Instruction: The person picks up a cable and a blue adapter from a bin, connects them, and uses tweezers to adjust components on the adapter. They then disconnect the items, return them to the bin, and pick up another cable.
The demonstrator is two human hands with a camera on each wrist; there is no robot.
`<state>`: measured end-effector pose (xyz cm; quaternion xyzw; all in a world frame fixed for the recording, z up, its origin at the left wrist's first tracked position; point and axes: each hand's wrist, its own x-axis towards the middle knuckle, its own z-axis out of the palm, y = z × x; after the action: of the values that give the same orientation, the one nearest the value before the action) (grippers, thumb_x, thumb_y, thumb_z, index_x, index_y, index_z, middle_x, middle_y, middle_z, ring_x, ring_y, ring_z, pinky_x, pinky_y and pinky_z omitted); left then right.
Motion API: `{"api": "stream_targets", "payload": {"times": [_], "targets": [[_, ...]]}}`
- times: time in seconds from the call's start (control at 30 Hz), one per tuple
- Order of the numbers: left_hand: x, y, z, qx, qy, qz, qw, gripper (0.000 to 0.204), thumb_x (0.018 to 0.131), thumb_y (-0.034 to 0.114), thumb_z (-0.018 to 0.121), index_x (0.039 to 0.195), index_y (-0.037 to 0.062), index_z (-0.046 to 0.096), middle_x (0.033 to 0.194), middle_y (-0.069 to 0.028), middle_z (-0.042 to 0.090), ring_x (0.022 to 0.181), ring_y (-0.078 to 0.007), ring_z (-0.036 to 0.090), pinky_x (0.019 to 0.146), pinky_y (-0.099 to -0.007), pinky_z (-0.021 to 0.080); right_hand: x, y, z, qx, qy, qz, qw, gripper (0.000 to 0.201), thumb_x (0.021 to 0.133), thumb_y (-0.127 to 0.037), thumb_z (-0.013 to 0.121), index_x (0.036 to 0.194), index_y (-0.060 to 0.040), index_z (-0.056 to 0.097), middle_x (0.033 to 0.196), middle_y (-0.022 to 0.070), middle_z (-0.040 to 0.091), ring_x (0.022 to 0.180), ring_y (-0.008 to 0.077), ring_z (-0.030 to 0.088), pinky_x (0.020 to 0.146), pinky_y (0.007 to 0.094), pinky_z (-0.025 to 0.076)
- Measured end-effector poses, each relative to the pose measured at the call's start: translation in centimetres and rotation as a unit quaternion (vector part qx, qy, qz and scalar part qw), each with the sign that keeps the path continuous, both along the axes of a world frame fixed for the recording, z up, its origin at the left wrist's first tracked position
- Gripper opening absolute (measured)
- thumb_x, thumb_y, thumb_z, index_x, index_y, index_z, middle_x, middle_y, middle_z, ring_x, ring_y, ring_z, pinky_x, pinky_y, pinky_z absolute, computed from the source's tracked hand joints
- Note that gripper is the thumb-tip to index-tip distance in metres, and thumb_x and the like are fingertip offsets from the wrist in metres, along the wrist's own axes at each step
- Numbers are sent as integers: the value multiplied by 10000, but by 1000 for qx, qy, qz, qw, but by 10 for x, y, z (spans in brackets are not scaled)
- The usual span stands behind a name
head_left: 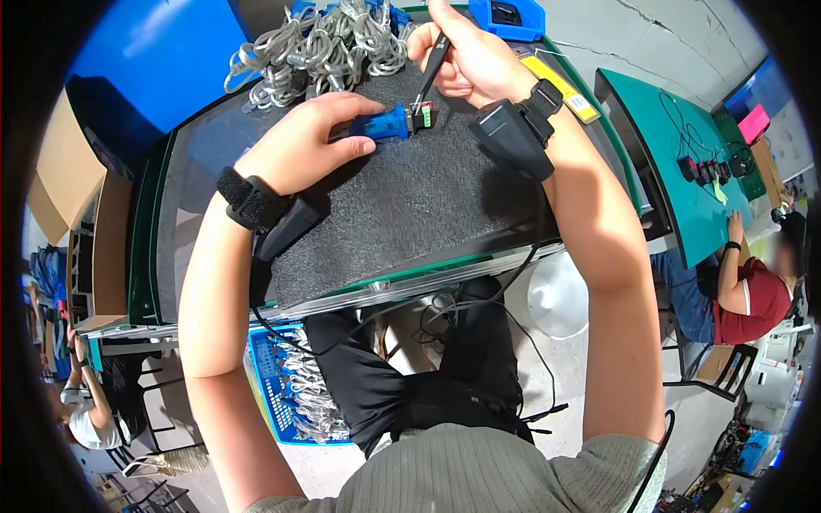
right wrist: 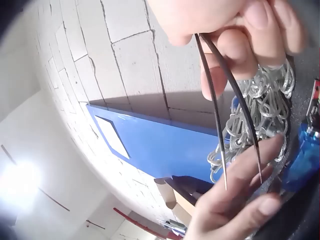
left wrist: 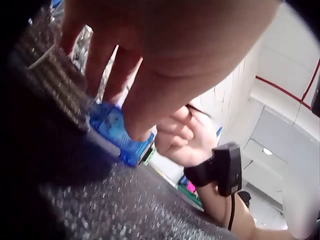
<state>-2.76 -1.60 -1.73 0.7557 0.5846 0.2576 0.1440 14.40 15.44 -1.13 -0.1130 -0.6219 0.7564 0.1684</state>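
A translucent blue adapter [head_left: 379,125] lies on the black foam mat [head_left: 402,214], with a small green and red part [head_left: 422,116] at its right end. My left hand [head_left: 312,141] grips the adapter between thumb and fingers, pressing it onto the mat; the left wrist view shows the adapter [left wrist: 117,132] under my fingertips. My right hand [head_left: 466,60] holds black tweezers [head_left: 432,67] whose tips point down at the small part. In the right wrist view the two thin tweezer arms [right wrist: 227,105] run down from my fingers.
A heap of grey coiled cables [head_left: 321,43] lies at the mat's far edge. A blue bin [head_left: 506,15] and a yellow label [head_left: 560,85] sit to the right. Another green table [head_left: 676,162] with a seated person [head_left: 753,291] stands to the right. A blue crate of cables [head_left: 291,385] is under the table.
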Motion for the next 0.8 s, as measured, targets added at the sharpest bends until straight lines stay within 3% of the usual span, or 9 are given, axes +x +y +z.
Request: {"api": "stream_targets", "payload": {"times": [0.1,0.13,0.3,0.37,0.43,0.5,0.63,0.67,0.8], "targets": [[-2,2,1,-32,-16,13,999,395,819,91,686,1190,12,578,1165,-129,596,1081,-246,564,949,-337,435,0,8,-5,47,32,50,997,386,976,-419,484,1037,-53,589,644,-36,465,466,24,302,415,189,270],[-3,2,1,-45,-21,20,999,406,812,94,694,1193,13,577,1162,-125,597,1071,-245,568,944,-338,438,-1,-7,1,48,12,-15,999,342,979,-397,495,888,-82,591,534,-46,372,433,18,278,398,178,229],[-7,4,-4,-20,-10,20,1000,404,809,101,699,1184,13,580,1132,-127,606,1055,-242,571,936,-337,440,2,2,4,167,-20,16,986,409,923,-476,553,911,-71,605,617,-41,474,444,20,336,401,198,255],[-9,4,-7,-25,-13,22,999,402,808,106,701,1181,12,581,1125,-130,608,1050,-245,573,933,-337,440,15,6,11,91,139,-59,984,364,956,-421,518,931,-71,612,626,-25,523,460,27,402,403,196,274],[-11,6,-8,-12,10,14,1000,400,808,110,702,1177,12,583,1116,-134,610,1045,-247,574,927,-335,443,26,43,3,-66,390,39,917,309,985,-341,486,898,-63,591,617,-43,470,484,13,376,435,169,277],[-12,6,-11,5,22,14,1000,394,809,114,703,1170,10,585,1095,-129,612,1032,-244,576,910,-335,450,26,9,29,-123,412,-160,889,394,989,-446,427,804,-130,573,534,-62,389,395,39,260,372,185,224],[-13,6,-12,5,11,14,1000,388,798,100,709,1155,10,590,1035,-120,608,974,-244,582,871,-334,460,8,5,8,-45,253,-127,958,113,946,-213,548,967,-102,550,686,21,550,552,110,530,454,204,391],[-14,5,-11,12,16,3,1000,396,789,92,715,1157,13,591,1028,-117,605,962,-243,582,863,-332,462,1,-6,3,35,163,-172,971,343,978,-388,491,946,-70,613,674,-3,579,490,38,447,430,188,320],[-14,5,-9,8,10,3,1000,427,766,105,734,1163,27,597,1026,-135,606,943,-269,593,842,-350,480,-10,-13,-11,86,34,-54,994,236,939,-319,591,1011,-95,587,786,-15,607,622,14,519,557,164,429]]}}
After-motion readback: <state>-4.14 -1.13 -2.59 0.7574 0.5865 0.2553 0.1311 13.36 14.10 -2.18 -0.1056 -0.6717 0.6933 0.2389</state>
